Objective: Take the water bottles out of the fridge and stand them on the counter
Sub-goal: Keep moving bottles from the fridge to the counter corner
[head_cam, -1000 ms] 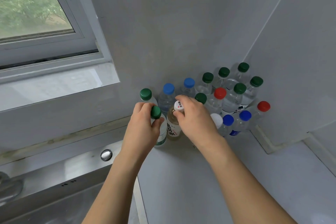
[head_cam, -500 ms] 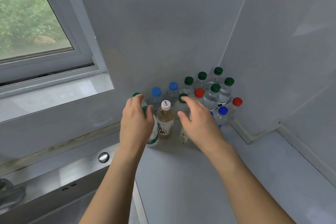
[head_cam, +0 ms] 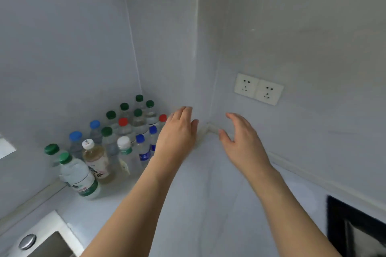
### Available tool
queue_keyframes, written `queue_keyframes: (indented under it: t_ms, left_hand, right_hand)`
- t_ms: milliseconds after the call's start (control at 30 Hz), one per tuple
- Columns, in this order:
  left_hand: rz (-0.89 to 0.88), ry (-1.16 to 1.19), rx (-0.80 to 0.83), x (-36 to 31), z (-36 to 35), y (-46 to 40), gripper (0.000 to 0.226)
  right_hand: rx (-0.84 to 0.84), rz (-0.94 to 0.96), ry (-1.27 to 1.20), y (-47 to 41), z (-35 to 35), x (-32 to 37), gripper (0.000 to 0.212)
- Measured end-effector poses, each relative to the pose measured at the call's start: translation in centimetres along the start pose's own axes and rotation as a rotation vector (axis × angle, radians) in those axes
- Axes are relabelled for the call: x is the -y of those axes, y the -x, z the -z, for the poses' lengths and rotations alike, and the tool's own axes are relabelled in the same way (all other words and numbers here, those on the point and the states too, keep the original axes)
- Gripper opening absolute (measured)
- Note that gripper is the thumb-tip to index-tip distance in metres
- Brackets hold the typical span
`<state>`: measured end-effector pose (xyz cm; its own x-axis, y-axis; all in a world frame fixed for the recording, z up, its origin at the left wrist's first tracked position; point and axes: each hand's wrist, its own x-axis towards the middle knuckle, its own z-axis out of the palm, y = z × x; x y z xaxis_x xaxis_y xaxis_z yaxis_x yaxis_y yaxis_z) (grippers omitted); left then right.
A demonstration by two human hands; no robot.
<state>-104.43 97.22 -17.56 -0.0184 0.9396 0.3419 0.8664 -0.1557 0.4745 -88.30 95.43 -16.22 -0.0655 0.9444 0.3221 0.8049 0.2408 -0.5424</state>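
1. Head view, hands: left hand [head_cam: 177, 131] stretched forward over the counter [head_cam: 208, 204], palm down, fingers straight and loosely together, grip apart, holding nothing. It sits just right of the bottle cluster (not touching any that I can see).
2. Right hand [head_cam: 244, 142] also forward, fingers relaxed and slightly spread, thumb out, grip apart, empty. Both forearms are bare and reach toward the wall corner.
3. Bottles [head_cam: 125, 137]: all upright on the counter, packed in the back-left corner against the wall.
4. Cap count: 7 green, 4 blue, 2 red, 2 white (15 in total, some bodies hidden behind others).
5. Nearest is a green-capped bottle [head_cam: 78, 175]; just beside it stands a white-capped bottle of tan liquid [head_cam: 97, 160].
6. Other: 2 wall sockets [head_cam: 258, 88] side by side on the right wall, a sink edge with one round button [head_cam: 27, 241] at lower left, and a dark object at lower right, blurred.
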Motion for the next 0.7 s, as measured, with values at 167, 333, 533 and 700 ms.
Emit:
queue_keyframes:
  t_ms: [167, 333, 533, 700]
  left_hand:
    - [-0.24, 0.071, 0.162, -12.9, -4.4, 2.4, 0.045]
    - [-0.507, 0.111, 0.278, -28.1, -8.1, 9.2, 0.049]
    - [-0.873, 0.174, 0.399, -45.0, -10.4, 22.6, 0.05]
    - [-1.097, 0.278, 0.494, -56.1, -10.9, 34.1, 0.05]
  right_hand:
    - [-0.162, -0.218, 0.066, 7.5, 10.9, -7.8, 0.049]
    - [-0.317, -0.401, 0.177, 19.2, 22.0, -14.4, 0.051]
    - [-0.49, -0.64, 0.321, 36.6, 33.8, -18.9, 0.05]
    - [-0.647, -0.85, 0.389, 50.5, 41.1, -20.2, 0.051]
